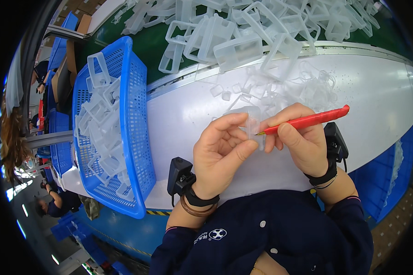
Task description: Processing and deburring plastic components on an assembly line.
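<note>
My left hand (225, 153) pinches a translucent plastic frame (253, 120) between thumb and fingers, over the white tabletop. In my right hand (300, 137) is a slim red-handled deburring tool (319, 118), gripped like a pen. Its pointed metal tip meets or nearly meets the frame's edge; actual contact is hard to make out. Just beyond my hands lies a loose heap of clear plastic trimmings (314, 85), with small cut-off squares (216, 90) to its left.
At the left stands a blue perforated basket (140, 151) holding many translucent frames (103, 114). A large pile of similar frames (236, 50) covers the green belt (160, 50) beyond the metal rail. A blue bin (376, 183) stands at right. Other people work at far left.
</note>
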A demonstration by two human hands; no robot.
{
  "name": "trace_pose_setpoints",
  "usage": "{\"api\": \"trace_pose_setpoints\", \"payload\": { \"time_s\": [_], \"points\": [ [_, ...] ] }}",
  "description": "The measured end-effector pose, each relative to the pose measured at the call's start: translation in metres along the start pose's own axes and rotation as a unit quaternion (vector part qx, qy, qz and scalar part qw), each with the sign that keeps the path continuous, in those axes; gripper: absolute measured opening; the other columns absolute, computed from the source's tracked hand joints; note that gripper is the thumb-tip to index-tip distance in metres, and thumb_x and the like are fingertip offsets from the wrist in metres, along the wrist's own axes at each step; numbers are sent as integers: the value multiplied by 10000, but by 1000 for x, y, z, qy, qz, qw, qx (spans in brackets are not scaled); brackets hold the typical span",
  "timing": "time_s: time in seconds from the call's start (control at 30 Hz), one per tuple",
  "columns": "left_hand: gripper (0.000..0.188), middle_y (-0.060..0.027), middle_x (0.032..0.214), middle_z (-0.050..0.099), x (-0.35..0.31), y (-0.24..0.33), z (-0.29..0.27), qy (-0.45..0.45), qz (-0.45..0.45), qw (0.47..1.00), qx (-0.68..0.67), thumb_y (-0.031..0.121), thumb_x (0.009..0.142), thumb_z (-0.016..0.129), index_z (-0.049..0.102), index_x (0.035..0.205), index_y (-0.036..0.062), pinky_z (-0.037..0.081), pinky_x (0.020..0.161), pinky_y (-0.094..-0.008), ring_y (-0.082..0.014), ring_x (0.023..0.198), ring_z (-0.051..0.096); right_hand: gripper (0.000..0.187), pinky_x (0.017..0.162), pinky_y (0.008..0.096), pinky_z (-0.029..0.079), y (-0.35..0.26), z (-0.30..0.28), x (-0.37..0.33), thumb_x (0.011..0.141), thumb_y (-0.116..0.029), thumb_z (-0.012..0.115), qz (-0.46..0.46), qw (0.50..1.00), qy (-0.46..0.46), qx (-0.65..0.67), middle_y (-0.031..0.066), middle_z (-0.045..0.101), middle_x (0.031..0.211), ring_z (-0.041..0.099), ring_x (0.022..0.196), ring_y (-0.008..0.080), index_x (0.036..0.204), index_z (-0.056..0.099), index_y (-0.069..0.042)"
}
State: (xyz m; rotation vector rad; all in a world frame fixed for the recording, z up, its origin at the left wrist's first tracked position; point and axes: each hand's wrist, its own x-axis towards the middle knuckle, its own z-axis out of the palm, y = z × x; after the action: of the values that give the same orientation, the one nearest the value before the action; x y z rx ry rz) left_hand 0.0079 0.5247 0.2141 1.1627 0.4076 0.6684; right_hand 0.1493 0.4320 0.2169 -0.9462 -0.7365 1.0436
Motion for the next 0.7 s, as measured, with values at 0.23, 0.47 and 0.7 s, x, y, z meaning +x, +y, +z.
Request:
{"api": "trace_pose_setpoints", "payload": {
  "time_s": [0.23, 0.47, 0.7],
  "points": [
    [419, -55, 845, 526, 0, -1, 0, -6, 5, 1000, 17, -89, 757, 586, 445, 1150, -53, 447, 700, -205, -83, 770, 522, 97, 621, 221, 456, 0, -1, -1, 861, -68, 514, 9, 1000, 8, 12, 85, 566, 875, 565, 687, 108, 926, 522, 4],
    [417, -53, 845, 525, 0, -1, -1, -1, -4, 1000, 12, -89, 757, 587, 448, 1148, -49, 445, 686, -198, -77, 753, 519, 99, 623, 220, 455, -1, 0, 0, 854, -58, 524, -7, 1000, 5, -20, 73, 558, 852, 565, 692, 107, 927, 526, 9],
    [414, -58, 872, 533, 0, -2, 0, 1, -14, 1000, 9, -90, 760, 582, 452, 1150, -44, 441, 691, -192, -71, 753, 514, 131, 572, 259, 446, 0, -3, 4, 771, -50, 611, -150, 945, -20, -292, 93, 578, 810, 569, 637, 177, 879, 553, -5]
  ]
}}
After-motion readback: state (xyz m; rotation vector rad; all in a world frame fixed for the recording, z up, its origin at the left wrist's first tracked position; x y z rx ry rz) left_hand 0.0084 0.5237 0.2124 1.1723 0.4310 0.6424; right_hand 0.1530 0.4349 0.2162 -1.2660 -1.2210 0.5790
